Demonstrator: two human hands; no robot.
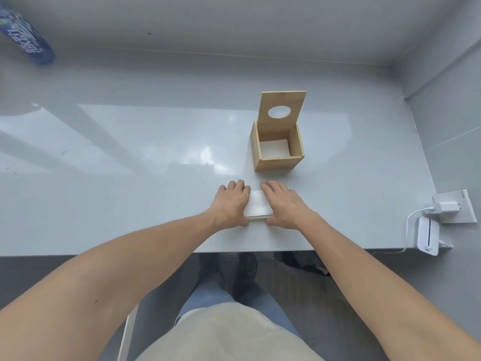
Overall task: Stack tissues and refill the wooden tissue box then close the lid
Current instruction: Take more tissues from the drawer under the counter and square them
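Squaring the tissue stack (257,205) on the bench (130,157), the left hand (232,201) and right hand (282,203) press its two sides, likely to align edges. Just beyond them, the wooden tissue box (278,162) stands with its lid (282,100) up, ready for loading.

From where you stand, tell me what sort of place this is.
Probably a plain workroom or test bench, not a home. A bare grey table sits against blank grey walls, with only the wooden tissue box on it and a white charger plugged in at a socket by its right corner.
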